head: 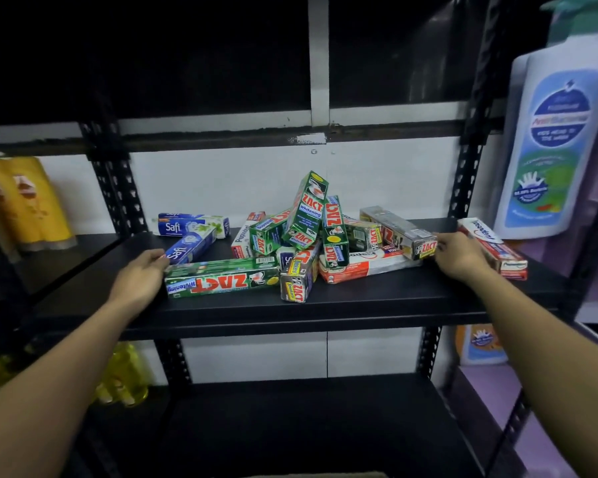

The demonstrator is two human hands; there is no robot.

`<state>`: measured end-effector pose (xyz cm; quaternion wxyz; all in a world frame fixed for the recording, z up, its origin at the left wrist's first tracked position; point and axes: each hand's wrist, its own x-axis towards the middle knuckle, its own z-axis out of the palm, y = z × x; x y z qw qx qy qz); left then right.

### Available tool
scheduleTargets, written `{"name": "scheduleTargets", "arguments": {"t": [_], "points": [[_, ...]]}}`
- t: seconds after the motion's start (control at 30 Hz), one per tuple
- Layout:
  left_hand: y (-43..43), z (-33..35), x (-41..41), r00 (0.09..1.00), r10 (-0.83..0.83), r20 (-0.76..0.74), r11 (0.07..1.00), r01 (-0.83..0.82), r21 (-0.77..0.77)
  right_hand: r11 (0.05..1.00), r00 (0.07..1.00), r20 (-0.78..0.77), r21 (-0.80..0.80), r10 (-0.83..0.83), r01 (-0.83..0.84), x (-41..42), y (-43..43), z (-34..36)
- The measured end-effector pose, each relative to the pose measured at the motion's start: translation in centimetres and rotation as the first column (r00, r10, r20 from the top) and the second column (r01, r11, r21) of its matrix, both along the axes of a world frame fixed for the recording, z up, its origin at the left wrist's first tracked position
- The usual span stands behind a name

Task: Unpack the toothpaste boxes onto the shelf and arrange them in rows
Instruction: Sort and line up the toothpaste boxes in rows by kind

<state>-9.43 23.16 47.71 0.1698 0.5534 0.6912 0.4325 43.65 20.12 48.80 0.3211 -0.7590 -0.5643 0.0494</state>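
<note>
A loose heap of toothpaste boxes [311,236] lies on the black middle shelf [359,298]. Green Zact boxes lean on each other in the centre, red-and-white Pepsodent boxes lie underneath. Two blue Safi boxes [190,232] sit at the back left. My left hand [142,274] touches the left end of a long green Zact box [221,279] lying along the front. My right hand [458,253] rests between the end of a silver Zact box [399,232] and a red-and-white Pepsodent box [494,246]; its fingertips are hidden.
Yellow pouches [25,201] stand on the neighbouring shelf at left. A large white and blue wash bottle [553,143] hangs close at the right. Black perforated uprights [463,181] frame the bay. The lower shelf [290,426] is dark, with yellow bottles [125,374] at its left.
</note>
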Motion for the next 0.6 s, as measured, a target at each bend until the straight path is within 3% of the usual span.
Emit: {"name": "scheduleTargets", "arguments": {"t": [0.13, 0.4, 0.6], "points": [[-0.1, -0.1, -0.1, 0.998, -0.004, -0.069, 1.000, 0.003, -0.015, 0.997, 0.998, -0.035, 0.049, -0.049, 0.051, -0.2, 0.5, 0.0], [-0.1, -0.2, 0.1, 0.992, -0.010, -0.124, 1.000, 0.008, -0.019, 1.000, 1.000, 0.023, -0.017, 0.003, -0.003, 0.4, 1.1, -0.3], [0.2, -0.4, -0.2, 0.989, -0.008, -0.145, 1.000, 0.006, -0.021, 0.983, 0.986, -0.140, 0.150, -0.090, 0.111, 1.4, 0.9, -0.6]]}}
